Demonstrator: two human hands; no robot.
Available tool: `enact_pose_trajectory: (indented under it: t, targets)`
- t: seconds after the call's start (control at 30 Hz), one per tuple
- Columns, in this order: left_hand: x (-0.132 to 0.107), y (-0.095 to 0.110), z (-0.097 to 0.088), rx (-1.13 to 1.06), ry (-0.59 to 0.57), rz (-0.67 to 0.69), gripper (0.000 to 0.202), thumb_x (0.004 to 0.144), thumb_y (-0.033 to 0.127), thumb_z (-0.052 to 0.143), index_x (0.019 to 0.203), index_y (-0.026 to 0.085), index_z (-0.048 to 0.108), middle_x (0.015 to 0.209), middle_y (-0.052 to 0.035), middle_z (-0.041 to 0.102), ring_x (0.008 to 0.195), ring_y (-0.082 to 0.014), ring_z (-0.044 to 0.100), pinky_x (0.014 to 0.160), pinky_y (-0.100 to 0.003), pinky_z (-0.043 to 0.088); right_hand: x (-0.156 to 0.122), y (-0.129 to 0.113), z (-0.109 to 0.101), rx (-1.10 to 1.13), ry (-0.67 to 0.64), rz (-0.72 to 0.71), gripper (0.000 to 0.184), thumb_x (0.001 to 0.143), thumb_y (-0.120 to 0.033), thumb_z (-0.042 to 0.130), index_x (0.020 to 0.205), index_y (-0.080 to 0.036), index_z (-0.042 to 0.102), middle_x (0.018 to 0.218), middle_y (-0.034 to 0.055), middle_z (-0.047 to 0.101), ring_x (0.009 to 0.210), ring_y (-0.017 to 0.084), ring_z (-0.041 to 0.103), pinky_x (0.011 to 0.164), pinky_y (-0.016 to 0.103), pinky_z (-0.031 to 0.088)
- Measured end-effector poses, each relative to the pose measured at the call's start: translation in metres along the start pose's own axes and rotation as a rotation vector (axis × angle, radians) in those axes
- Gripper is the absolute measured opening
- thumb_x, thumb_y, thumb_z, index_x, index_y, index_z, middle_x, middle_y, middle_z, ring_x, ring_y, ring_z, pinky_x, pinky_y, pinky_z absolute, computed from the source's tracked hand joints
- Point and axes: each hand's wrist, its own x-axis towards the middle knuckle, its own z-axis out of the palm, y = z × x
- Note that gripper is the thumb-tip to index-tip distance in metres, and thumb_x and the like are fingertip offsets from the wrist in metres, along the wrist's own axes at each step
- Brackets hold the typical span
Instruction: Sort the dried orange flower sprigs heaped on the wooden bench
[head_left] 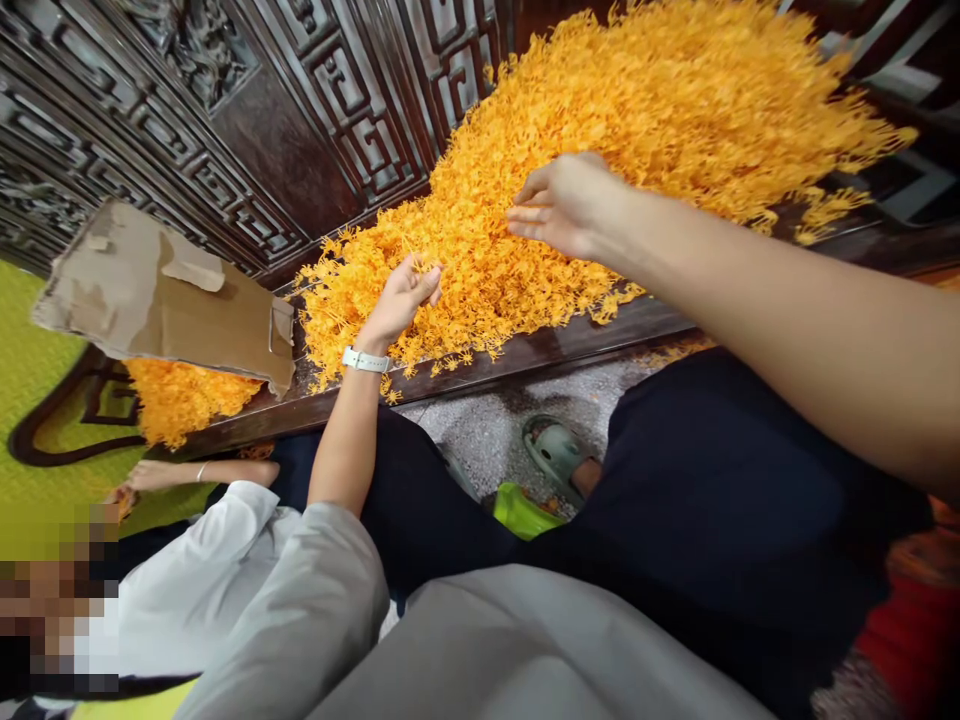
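A long heap of small orange plastic pieces (pixel 645 120) with thin, spidery prongs lies on a dark wooden bench (pixel 555 352). Over the heap's near left part is my left hand (pixel 403 300), with a pale watch band on its wrist. Its thumb and fingers are pinched together on what looks like one orange piece, mostly hidden by the fingers. My right hand (pixel 566 205) reaches over the middle of the heap. Its fingers are stretched out, slightly apart, and nothing shows between them; whether they touch the pieces I cannot tell.
A torn cardboard box (pixel 202 310) stands tilted on the bench at left, with more orange pieces spilling beside it. A co-worker in a white shirt (pixel 217 580) sits at lower left, hands near the bench end. Carved dark wood panels (pixel 292 130) rise behind. A green plastic object (pixel 521 512) is on the floor.
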Motion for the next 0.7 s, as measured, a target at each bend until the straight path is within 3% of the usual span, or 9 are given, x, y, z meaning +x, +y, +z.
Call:
enact_pose_trajectory:
  t: [0.07, 0.2, 0.23, 0.33, 0.4, 0.47, 0.57, 0.7]
  targets:
    - [-0.001, 0.001, 0.002, 0.008, -0.021, 0.032, 0.038, 0.089, 0.051, 0.083, 0.088, 0.021, 0.06, 0.074, 0.0016, 0.061, 0.057, -0.0085, 0.05, 0.061, -0.027, 0.041, -0.003, 0.004, 0.004, -0.131, -0.02, -0.03, 0.024, 0.09, -0.023, 0.074, 0.109, -0.021, 0.059, 0.12, 0.0109, 0.067, 0.101, 0.022, 0.066, 0.086, 0.038, 0.058]
    - [-0.004, 0.008, 0.004, 0.113, -0.086, 0.094, 0.041, 0.091, 0.056, 0.08, 0.079, 0.019, 0.067, 0.063, 0.0024, 0.055, 0.056, -0.0084, 0.045, 0.059, -0.026, 0.037, -0.018, 0.009, 0.017, -0.415, -0.475, -0.313, 0.023, 0.084, -0.04, 0.083, 0.087, -0.023, 0.068, 0.093, 0.0053, 0.071, 0.094, 0.023, 0.062, 0.08, 0.035, 0.054]
    - [-0.004, 0.01, 0.004, 0.146, -0.105, 0.1, 0.042, 0.092, 0.058, 0.079, 0.079, 0.019, 0.069, 0.061, 0.0025, 0.053, 0.055, -0.0086, 0.044, 0.058, -0.027, 0.035, -0.021, 0.009, 0.02, -0.447, -0.539, -0.35, 0.024, 0.084, -0.041, 0.082, 0.082, -0.023, 0.067, 0.085, 0.0039, 0.068, 0.09, 0.022, 0.06, 0.077, 0.034, 0.053]
    - [-0.003, 0.011, 0.005, 0.199, -0.119, 0.122, 0.047, 0.088, 0.064, 0.079, 0.077, 0.019, 0.073, 0.059, 0.0018, 0.054, 0.055, -0.0089, 0.045, 0.057, -0.027, 0.033, -0.03, 0.003, 0.027, -0.478, -0.598, -0.44, 0.028, 0.084, -0.034, 0.082, 0.071, -0.021, 0.061, 0.071, 0.0008, 0.057, 0.079, 0.018, 0.053, 0.07, 0.031, 0.045]
    - [0.0, 0.012, 0.005, 0.18, -0.033, 0.179, 0.053, 0.083, 0.07, 0.08, 0.071, 0.019, 0.069, 0.058, 0.002, 0.053, 0.054, -0.0091, 0.045, 0.057, -0.027, 0.034, -0.037, -0.004, 0.03, -0.458, -0.644, -0.496, 0.032, 0.085, -0.029, 0.082, 0.067, -0.02, 0.057, 0.068, -0.0004, 0.052, 0.074, 0.016, 0.049, 0.067, 0.031, 0.041]
    - [0.003, 0.015, 0.006, 0.157, 0.136, 0.259, 0.057, 0.082, 0.073, 0.079, 0.069, 0.019, 0.064, 0.06, 0.002, 0.052, 0.055, -0.01, 0.047, 0.057, -0.027, 0.036, -0.043, -0.013, 0.032, -0.428, -0.738, -0.527, 0.034, 0.087, -0.026, 0.081, 0.067, -0.02, 0.055, 0.065, -0.0017, 0.049, 0.07, 0.014, 0.045, 0.065, 0.03, 0.038]
    - [0.006, 0.02, 0.013, 0.184, 0.35, 0.374, 0.056, 0.087, 0.072, 0.074, 0.071, 0.02, 0.062, 0.068, 0.0001, 0.055, 0.065, -0.0132, 0.055, 0.062, -0.028, 0.041, -0.047, -0.025, 0.032, -0.419, -0.988, -0.506, 0.036, 0.088, -0.026, 0.084, 0.067, -0.018, 0.056, 0.062, -0.0037, 0.047, 0.064, 0.01, 0.042, 0.061, 0.028, 0.035]
    - [0.006, 0.022, 0.026, 0.262, 0.432, 0.483, 0.051, 0.096, 0.068, 0.065, 0.077, 0.021, 0.061, 0.074, -0.0008, 0.057, 0.072, -0.0151, 0.057, 0.07, -0.031, 0.045, -0.041, -0.042, 0.021, -0.401, -1.22, -0.472, 0.039, 0.086, -0.035, 0.09, 0.07, -0.015, 0.062, 0.06, -0.0055, 0.05, 0.057, 0.006, 0.042, 0.056, 0.023, 0.034]
